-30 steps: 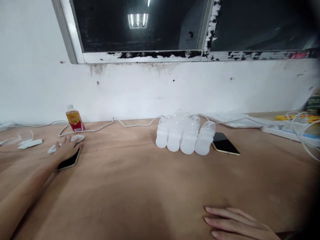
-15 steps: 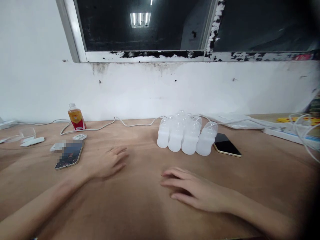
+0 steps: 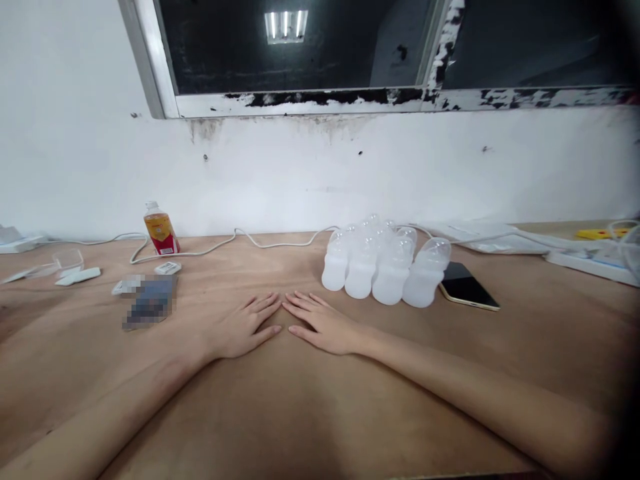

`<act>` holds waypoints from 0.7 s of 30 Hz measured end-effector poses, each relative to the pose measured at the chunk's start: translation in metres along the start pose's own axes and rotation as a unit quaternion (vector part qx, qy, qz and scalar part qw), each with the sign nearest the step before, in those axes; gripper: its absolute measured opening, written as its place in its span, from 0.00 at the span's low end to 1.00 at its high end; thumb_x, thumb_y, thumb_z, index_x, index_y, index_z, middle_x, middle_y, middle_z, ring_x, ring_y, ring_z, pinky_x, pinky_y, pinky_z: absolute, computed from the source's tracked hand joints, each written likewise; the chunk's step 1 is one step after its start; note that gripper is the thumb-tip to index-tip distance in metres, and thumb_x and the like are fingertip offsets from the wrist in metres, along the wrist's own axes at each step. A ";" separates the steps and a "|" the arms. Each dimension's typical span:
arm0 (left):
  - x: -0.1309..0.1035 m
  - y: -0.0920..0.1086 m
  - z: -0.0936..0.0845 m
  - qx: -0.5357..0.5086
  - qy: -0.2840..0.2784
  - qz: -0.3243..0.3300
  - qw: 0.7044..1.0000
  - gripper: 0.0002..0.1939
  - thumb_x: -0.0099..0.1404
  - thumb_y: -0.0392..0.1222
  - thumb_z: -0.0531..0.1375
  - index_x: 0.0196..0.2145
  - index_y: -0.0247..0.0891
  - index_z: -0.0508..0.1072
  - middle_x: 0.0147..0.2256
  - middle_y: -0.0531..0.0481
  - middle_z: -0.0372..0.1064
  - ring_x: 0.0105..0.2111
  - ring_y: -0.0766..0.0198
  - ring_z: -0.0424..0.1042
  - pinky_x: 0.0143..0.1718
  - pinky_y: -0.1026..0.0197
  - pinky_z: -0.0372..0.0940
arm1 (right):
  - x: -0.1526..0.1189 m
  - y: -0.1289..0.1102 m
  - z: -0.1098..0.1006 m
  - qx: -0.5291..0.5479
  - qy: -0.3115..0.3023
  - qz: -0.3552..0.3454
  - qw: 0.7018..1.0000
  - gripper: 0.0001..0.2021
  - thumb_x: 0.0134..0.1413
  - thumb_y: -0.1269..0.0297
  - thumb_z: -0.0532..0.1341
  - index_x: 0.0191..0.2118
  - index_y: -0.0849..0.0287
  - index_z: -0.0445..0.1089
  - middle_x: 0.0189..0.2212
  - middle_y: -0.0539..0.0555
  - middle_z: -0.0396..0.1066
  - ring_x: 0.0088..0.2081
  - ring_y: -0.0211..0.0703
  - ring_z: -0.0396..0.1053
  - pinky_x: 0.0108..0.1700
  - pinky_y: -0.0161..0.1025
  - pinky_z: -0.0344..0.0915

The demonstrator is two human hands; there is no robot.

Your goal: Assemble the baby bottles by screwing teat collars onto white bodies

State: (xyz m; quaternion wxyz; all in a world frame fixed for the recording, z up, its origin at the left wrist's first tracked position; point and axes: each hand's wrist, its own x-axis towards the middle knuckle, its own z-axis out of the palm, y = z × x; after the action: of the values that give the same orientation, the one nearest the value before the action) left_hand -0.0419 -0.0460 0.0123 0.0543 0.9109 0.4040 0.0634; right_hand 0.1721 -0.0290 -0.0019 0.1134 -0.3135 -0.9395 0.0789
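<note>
My left hand [image 3: 245, 328] lies flat on the wooden table [image 3: 280, 413], fingers spread and holding nothing. Close beside it, my right hand [image 3: 323, 325] also rests palm down with its fingers apart; the fingertips of both hands nearly meet. Beyond my right hand stand several white baby bottles [image 3: 385, 267] with clear domed caps, grouped tightly together. The front right bottle tilts a little. Behind that one, a phone with a dark screen [image 3: 469, 285] lies partly hidden. Left of my left hand is another phone [image 3: 150, 303], largely blurred out.
A drink bottle [image 3: 161, 230] with a yellow and red label stands at the back left. A white cable [image 3: 280, 245] runs along the wall. White power strips [image 3: 595, 265] lie at both ends. Small white items [image 3: 79, 275] sit at left, a plastic bag [image 3: 490, 239] at back right.
My right hand has moved left and away from me, and my left hand slightly right. Both now lie flat with fingertips close together. The view has shifted slightly.
</note>
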 end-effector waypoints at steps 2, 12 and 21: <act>0.000 0.001 -0.001 -0.006 0.003 -0.001 1.000 0.29 0.62 0.55 0.38 0.57 0.40 0.43 0.58 0.47 0.38 0.57 0.61 0.41 0.56 0.56 0.40 | 0.000 0.000 0.000 0.001 0.005 -0.003 1.000 0.28 0.55 0.50 0.40 0.58 0.57 0.41 0.58 0.54 0.40 0.59 0.46 0.36 0.57 0.49 0.39; 0.000 0.004 -0.004 -0.001 -0.025 -0.015 1.000 0.30 0.62 0.55 0.36 0.57 0.37 0.42 0.58 0.46 0.37 0.58 0.63 0.39 0.56 0.57 0.39 | -0.004 0.011 -0.019 0.015 -0.069 -0.062 0.996 0.29 0.54 0.49 0.43 0.59 0.56 0.39 0.59 0.53 0.36 0.59 0.44 0.32 0.58 0.48 0.35; 0.000 0.003 -0.003 -0.002 -0.023 -0.012 1.000 0.30 0.62 0.55 0.37 0.57 0.37 0.42 0.58 0.45 0.37 0.58 0.62 0.39 0.56 0.57 0.38 | -0.004 0.011 -0.016 0.007 -0.056 -0.067 0.996 0.29 0.54 0.49 0.43 0.59 0.56 0.39 0.59 0.53 0.36 0.59 0.43 0.33 0.58 0.47 0.36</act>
State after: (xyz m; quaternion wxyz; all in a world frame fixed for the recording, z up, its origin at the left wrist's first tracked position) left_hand -0.0401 -0.0473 0.0157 0.0663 0.9073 0.4130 0.0430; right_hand 0.1861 -0.0212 0.0104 0.0681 -0.2445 -0.9626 0.0951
